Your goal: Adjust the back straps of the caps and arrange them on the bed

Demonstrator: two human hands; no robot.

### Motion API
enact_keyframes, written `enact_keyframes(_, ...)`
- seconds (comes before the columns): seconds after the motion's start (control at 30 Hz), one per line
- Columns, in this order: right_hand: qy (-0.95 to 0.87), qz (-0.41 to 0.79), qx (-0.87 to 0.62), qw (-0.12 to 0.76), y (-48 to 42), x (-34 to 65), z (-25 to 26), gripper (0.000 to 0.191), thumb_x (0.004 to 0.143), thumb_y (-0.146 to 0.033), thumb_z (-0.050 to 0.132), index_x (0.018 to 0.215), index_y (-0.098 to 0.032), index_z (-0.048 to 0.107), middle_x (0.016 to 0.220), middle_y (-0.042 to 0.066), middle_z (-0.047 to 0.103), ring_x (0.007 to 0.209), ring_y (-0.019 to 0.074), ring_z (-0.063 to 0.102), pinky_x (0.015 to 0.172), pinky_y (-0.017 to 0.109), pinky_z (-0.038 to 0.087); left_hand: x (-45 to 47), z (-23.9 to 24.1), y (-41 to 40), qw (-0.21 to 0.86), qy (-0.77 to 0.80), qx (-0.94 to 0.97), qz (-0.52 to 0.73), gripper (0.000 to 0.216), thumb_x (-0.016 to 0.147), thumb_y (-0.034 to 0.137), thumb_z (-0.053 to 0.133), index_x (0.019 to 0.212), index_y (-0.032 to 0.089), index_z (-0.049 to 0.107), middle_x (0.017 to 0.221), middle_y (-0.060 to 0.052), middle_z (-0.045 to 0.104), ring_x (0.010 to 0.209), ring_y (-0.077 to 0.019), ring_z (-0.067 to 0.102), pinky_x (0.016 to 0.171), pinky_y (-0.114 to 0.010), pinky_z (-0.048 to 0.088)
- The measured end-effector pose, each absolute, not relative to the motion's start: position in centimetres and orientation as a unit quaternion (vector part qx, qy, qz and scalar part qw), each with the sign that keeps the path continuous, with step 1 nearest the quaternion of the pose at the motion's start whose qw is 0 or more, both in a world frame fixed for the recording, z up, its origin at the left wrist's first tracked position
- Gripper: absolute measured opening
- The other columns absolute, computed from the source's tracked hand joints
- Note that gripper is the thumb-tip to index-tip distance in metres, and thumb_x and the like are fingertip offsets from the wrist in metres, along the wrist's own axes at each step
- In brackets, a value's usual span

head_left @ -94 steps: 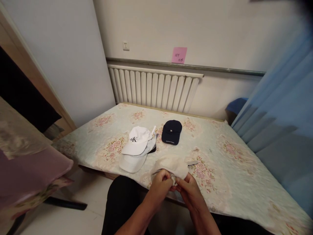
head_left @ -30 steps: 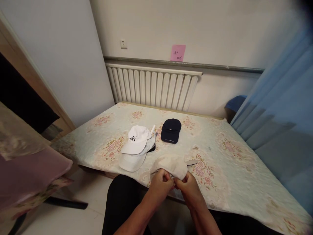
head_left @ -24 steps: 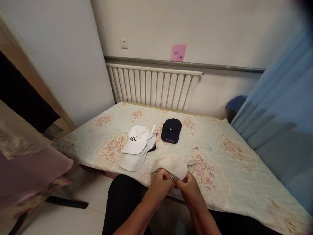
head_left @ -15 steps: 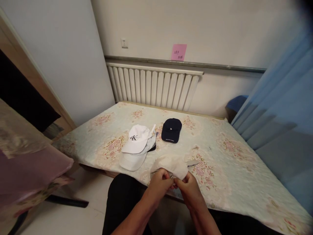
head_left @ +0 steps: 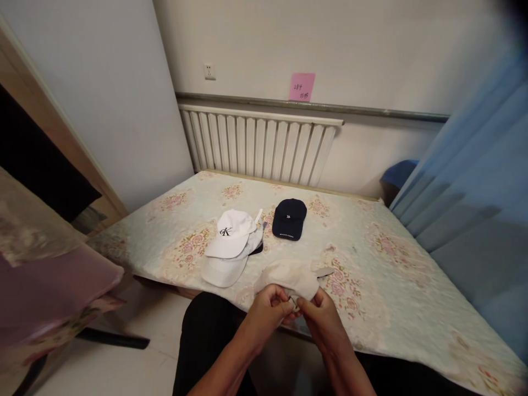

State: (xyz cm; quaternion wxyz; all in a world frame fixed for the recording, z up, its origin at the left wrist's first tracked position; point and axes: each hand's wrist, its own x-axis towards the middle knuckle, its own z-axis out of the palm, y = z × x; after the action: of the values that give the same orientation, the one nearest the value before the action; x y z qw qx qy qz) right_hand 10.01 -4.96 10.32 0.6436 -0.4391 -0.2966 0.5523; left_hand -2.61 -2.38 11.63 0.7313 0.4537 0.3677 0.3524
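Observation:
A beige baseball cap (head_left: 289, 275) lies at the near edge of the bed, its back strap turned toward me. My left hand (head_left: 270, 305) pinches the strap side near a small metal buckle (head_left: 292, 300). From the other side, my right hand (head_left: 317, 311) grips the cap's rim and strap, fingers closed. The fingertips partly hide the buckle. To the left lies a stack of caps, with a white cap (head_left: 233, 234) bearing black letters on top and a pale cap (head_left: 225, 272) under it. A navy cap (head_left: 290, 219) rests farther back.
A floral mattress (head_left: 383, 297) spreads in front of me. Behind it are a white radiator (head_left: 264, 146) and a pink note (head_left: 302, 87) on the wall. A blue curtain (head_left: 487, 192) hangs at the right. Pink cloth (head_left: 53, 291) drapes over a seat at the left.
My fingers have shifted slightly at the strap, and the hands sit a little farther apart around the buckle. The beige cap has tilted slightly; the other caps have stayed put.

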Motion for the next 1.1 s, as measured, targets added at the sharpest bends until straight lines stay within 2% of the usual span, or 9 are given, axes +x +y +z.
enact_keyframes(0.27,-0.325,0.575,-0.377,0.650,-5.1,10.3,10.4,0.028,0.064,-0.019,0.072,0.091,-0.017,0.064,0.078,0.002,0.067,0.057,0.0110,0.050,0.053,0.025,0.041,-2.0,11.3,-2.3,0.723,0.345,0.447,0.399,0.018,0.073,0.024,0.061,0.072,0.018,0.044,0.063,0.000,0.063,0.059,-0.0114,0.057,0.057,-0.023,0.038)
enact_keyframes(0.43,-0.347,0.576,-0.379,0.635,-5.1,10.4,10.8,0.025,0.060,-0.011,0.068,0.084,-0.018,0.065,0.063,-0.002,0.061,0.056,0.0110,0.049,0.053,0.023,0.039,-1.8,10.7,-2.4,0.683,0.373,0.448,0.440,0.017,0.075,0.028,0.059,0.072,0.019,0.045,0.057,0.004,0.057,0.053,-0.0097,0.052,0.053,-0.022,0.036)
enact_keyframes(0.57,-0.360,0.573,-0.399,0.618,-4.9,10.5,10.3,0.034,0.058,-0.005,0.060,0.088,-0.019,0.065,0.067,-0.003,0.064,0.053,0.0098,0.048,0.053,0.023,0.039,-1.5,10.0,-2.5,0.668,0.405,0.417,0.466,0.020,0.075,0.033,0.061,0.073,0.019,0.047,0.059,0.005,0.055,0.049,-0.0087,0.050,0.051,-0.022,0.035)
enact_keyframes(0.77,-0.360,0.584,-0.403,0.605,-4.8,10.5,9.9,0.036,0.060,-0.005,0.058,0.094,-0.018,0.064,0.072,0.000,0.068,0.056,0.0129,0.057,0.054,0.024,0.042,-1.0,10.2,-2.8,0.716,0.398,0.313,0.481,0.028,0.065,0.033,0.071,0.077,0.016,0.053,0.065,0.001,0.060,0.053,-0.0114,0.055,0.052,-0.024,0.039)
enact_keyframes(0.97,-0.337,0.611,-0.383,0.605,-4.8,10.5,10.0,0.028,0.059,-0.009,0.061,0.085,-0.019,0.062,0.061,-0.003,0.062,0.049,0.0124,0.054,0.050,0.025,0.043,-1.7,10.7,-2.8,0.820,0.321,0.272,0.389,0.024,0.060,0.023,0.073,0.077,0.008,0.063,0.063,-0.004,0.062,0.054,-0.0094,0.053,0.053,-0.021,0.038)
enact_keyframes(1.1,-0.337,0.613,-0.375,0.608,-4.9,10.6,9.7,0.029,0.060,-0.006,0.058,0.086,-0.018,0.062,0.063,-0.003,0.062,0.050,0.0107,0.052,0.051,0.023,0.042,-1.7,10.8,-2.7,0.799,0.329,0.289,0.411,0.029,0.058,0.022,0.074,0.083,0.011,0.064,0.065,-0.003,0.062,0.052,-0.0090,0.051,0.048,-0.021,0.032)
